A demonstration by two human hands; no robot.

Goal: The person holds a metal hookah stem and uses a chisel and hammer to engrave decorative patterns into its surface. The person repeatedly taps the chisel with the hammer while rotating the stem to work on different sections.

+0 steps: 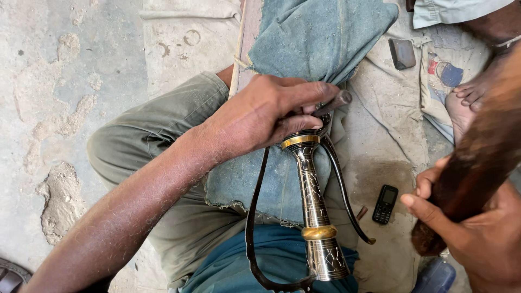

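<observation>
A metal sword hilt, engraved with fine line patterns and ringed by two brass bands, lies lengthwise on a blue denim cloth spread over the person's lap, its thin dark curved guard looping out on both sides. The left hand is closed over the upper end of the hilt, thumb and fingers pinching a short dark rod against it and hiding the joint beneath. The right hand is wrapped around a thick, rough, dark-brown wooden club that slants across the right edge of the view and covers part of the ground behind it. Between the two hands a small black keypad phone lies on a stained, dusty sack cloth. Farther up rests a flat dark rectangular block, beside a faded red-and-blue printed patch. Another person's bare foot rests at the upper right. Cracked concrete floor fills the left.
</observation>
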